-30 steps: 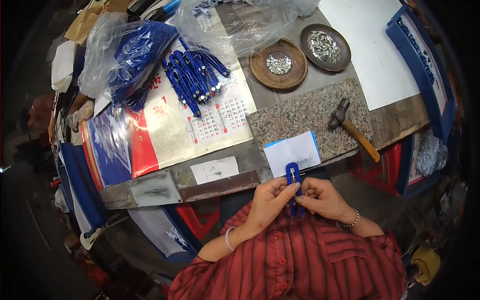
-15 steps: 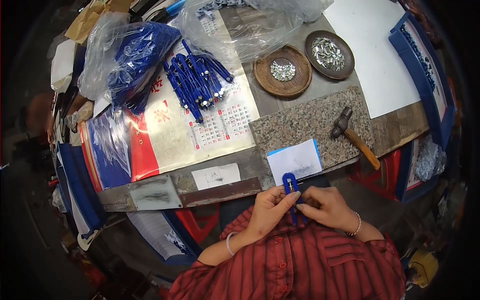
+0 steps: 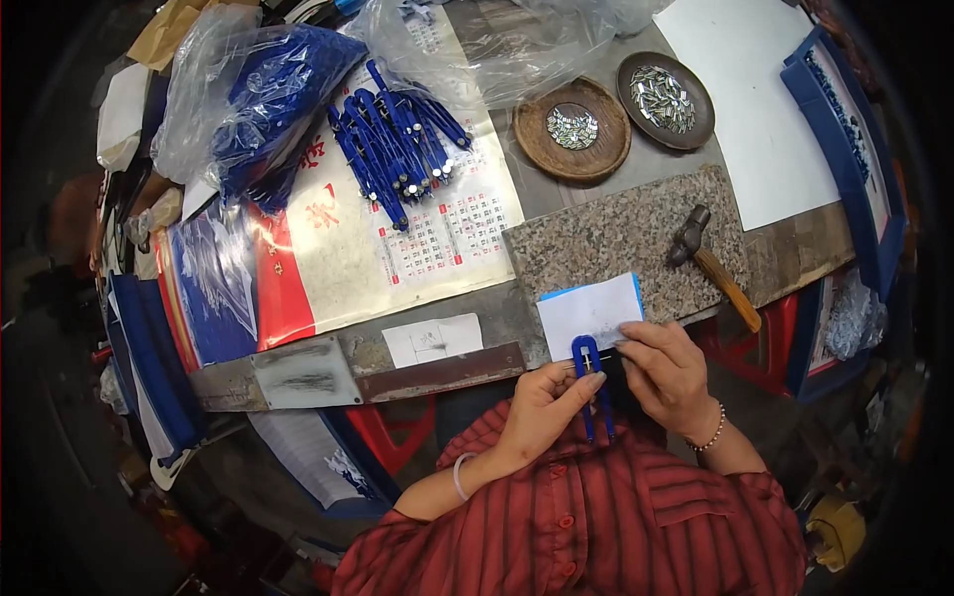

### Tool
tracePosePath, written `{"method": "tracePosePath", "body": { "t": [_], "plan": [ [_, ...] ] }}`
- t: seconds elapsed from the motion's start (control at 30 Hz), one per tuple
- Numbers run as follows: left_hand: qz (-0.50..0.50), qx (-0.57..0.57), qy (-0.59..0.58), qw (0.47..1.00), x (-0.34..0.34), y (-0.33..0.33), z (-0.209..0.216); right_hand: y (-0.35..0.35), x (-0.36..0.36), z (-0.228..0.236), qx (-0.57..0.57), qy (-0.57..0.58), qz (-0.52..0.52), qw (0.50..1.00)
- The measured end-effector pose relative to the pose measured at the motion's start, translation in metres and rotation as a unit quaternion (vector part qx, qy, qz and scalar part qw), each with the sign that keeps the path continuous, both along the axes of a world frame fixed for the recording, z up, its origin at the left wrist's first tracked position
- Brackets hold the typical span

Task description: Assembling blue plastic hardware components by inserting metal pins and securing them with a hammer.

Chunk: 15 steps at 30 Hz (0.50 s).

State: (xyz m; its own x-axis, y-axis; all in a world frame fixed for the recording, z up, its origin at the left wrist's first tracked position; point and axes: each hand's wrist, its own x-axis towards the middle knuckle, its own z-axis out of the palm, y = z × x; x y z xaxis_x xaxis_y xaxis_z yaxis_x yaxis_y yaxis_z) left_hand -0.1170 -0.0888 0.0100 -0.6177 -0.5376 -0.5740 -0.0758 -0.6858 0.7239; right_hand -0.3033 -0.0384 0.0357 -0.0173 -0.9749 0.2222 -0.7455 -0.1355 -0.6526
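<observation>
My left hand grips a blue U-shaped piece between thumb and fingers, its curved end up and its two legs pointing down toward my shirt. A thin metal pin crosses the piece near its curve. Just right of it, my right hand is raised with thumb and forefinger pinched; whatever lies between the fingertips is too small to make out. Beyond both hands, a white sheet with a grey smudge lies over a blue-edged pad at the bench edge.
A hammer rests on a speckled stone slab. Two round brown dishes, a nearer one and a farther one, hold small metal pieces. Several similar blue pieces are piled on a calendar sheet, beside a plastic bag of blue parts.
My right hand has lifted away from the blue piece's legs, up and to the right near its curved end. My left hand keeps its hold. The whole view has shifted slightly.
</observation>
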Motion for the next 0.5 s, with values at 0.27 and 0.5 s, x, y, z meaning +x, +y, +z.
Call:
{"method": "tracePosePath", "body": {
  "t": [0.27, 0.5],
  "plan": [
    [0.021, 0.013, -0.004, 1.0, -0.005, -0.002, 0.007, 0.02, 0.019, 0.001, 0.359, -0.38, -0.06, 0.851],
    [-0.031, -0.002, -0.006, 0.999, 0.004, -0.005, 0.0, 0.017, 0.022, 0.0, 0.395, -0.472, -0.066, 0.785]
  ]
}}
